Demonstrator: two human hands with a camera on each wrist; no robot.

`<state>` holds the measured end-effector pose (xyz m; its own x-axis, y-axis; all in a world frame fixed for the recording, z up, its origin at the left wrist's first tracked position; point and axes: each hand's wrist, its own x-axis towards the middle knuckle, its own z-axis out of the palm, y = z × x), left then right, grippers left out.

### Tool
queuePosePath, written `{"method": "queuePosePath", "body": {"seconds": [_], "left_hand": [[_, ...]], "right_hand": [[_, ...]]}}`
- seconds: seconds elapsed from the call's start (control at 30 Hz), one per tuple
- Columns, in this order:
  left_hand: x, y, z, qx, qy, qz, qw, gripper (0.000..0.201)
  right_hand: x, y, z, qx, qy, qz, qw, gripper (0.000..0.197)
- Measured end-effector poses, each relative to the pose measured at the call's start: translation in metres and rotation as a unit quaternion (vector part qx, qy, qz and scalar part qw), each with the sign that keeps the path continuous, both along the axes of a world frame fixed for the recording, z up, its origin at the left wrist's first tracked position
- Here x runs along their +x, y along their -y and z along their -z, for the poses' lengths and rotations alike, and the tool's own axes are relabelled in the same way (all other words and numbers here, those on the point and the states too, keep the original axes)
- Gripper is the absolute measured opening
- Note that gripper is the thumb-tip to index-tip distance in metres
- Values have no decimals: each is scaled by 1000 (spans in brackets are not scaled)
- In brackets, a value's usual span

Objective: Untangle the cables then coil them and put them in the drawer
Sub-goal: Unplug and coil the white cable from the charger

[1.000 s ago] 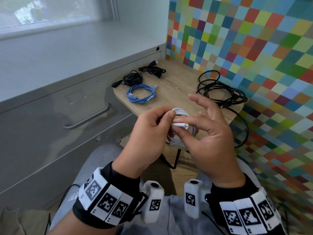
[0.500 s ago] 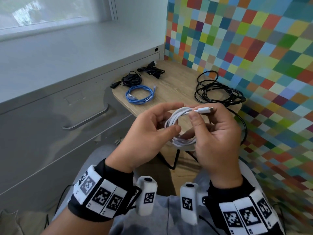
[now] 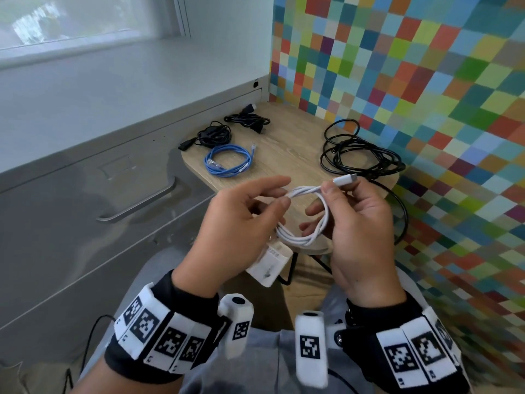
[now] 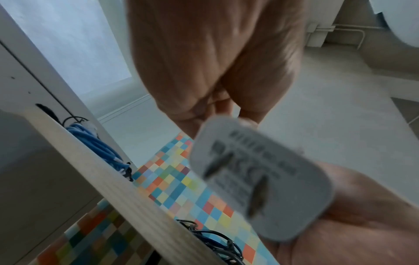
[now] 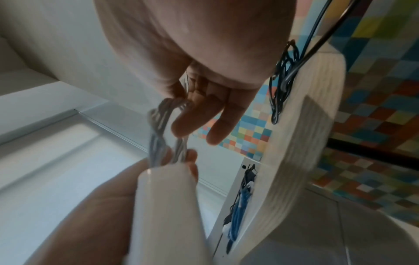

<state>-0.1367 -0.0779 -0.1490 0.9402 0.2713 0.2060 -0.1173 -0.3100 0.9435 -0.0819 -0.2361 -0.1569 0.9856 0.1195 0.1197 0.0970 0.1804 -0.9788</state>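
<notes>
A white cable point(image 3: 312, 233) wound into a small coil hangs between both hands above the table's near edge. My left hand point(image 3: 284, 193) pinches the coil's left side between thumb and forefinger. My right hand point(image 3: 338, 189) pinches the cable just behind its white connector point(image 3: 345, 180), and its lower fingers sit inside the loop. The cable's white charger block point(image 3: 270, 263) hangs under the left hand, prongs toward the left wrist camera point(image 4: 260, 179). In the right wrist view the coil point(image 5: 163, 125) runs between both hands' fingers.
On the small wooden table point(image 3: 284, 155) lie a coiled blue cable point(image 3: 227, 163), two coiled black cables point(image 3: 213, 135) point(image 3: 247, 120) and a loose black tangle point(image 3: 360, 155) that trails over the right edge. A grey cabinet's closed drawer with handle point(image 3: 136, 206) stands left. A chequered wall stands right.
The right hand went from wrapping with spread fingers to pinching the connector end. The hands have drawn apart, the loop has opened wider, and the charger block now shows below the left hand.
</notes>
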Motion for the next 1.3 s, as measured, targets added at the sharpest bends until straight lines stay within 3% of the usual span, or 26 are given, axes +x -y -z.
{"method": "queuePosePath", "body": {"seconds": [0.17, 0.37, 0.53, 0.7, 0.87, 0.97, 1.07, 1.13, 1.17, 1.23, 1.27, 1.3], "left_hand": [[10, -11, 3, 28, -54, -21, 998, 13], [45, -30, -4, 90, -45, -60, 993, 13], [104, -53, -38, 186, -50, -70, 979, 13], [179, -60, -53, 190, -122, -47, 973, 13], [234, -51, -55, 266, -205, -9, 942, 12], [253, -47, -46, 328, -255, -2, 910, 32], [268, -41, -31, 311, -288, 0, 906, 34], [278, -39, -24, 469, -292, 52, 832, 38], [280, -36, -28, 496, -292, 55, 816, 39], [280, -19, -46, 423, -284, 15, 860, 34], [278, -8, -52, 433, -239, 10, 869, 32], [278, 5, -56, 475, -213, 32, 853, 32]], "right_hand": [[6, -4, 10, -7, -43, -24, 999, 5], [18, -4, 25, -44, -48, -18, 998, 42], [17, -5, 26, -65, -19, -18, 998, 43], [18, -5, 28, -86, -6, -38, 996, 39], [17, -2, 30, -95, -19, -58, 994, 32], [18, 0, 29, -88, -33, -63, 994, 30], [21, 4, 30, -53, -48, -68, 995, 27], [22, 5, 31, -48, -47, -78, 995, 26], [23, 5, 31, -48, -45, -82, 994, 26], [23, 5, 33, -45, -44, -91, 994, 24], [23, 4, 33, -45, -42, -93, 994, 21], [23, 4, 34, -47, -39, -95, 994, 17]]}}
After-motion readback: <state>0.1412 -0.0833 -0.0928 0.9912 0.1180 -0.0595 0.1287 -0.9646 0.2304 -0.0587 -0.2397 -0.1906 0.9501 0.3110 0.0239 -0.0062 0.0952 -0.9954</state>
